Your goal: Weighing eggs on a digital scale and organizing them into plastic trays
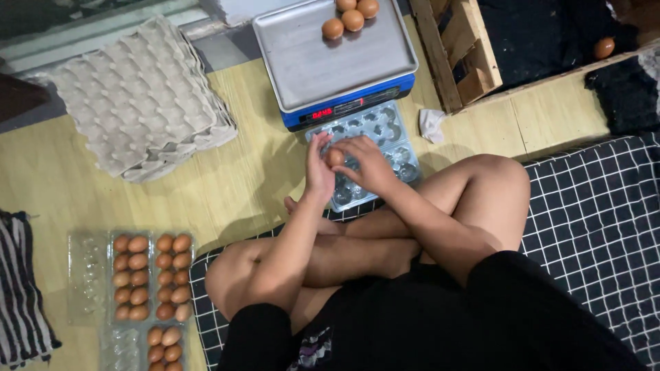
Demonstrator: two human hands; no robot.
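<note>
An empty clear plastic egg carton [385, 148] is seen below the scale's red-lit screen [322, 113]. Filled clear cartons [151, 275] are laid at lower left; grey pulp trays [137, 96] are stacked at upper left.

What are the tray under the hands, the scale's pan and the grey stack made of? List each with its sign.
Tray: clear thin plastic, glossy; the floor shows through its cups.
Pan: likely stainless steel, brushed grey with a dull sheen.
Stack: moulded paper pulp, matte grey, with soft, rough edges.
</note>
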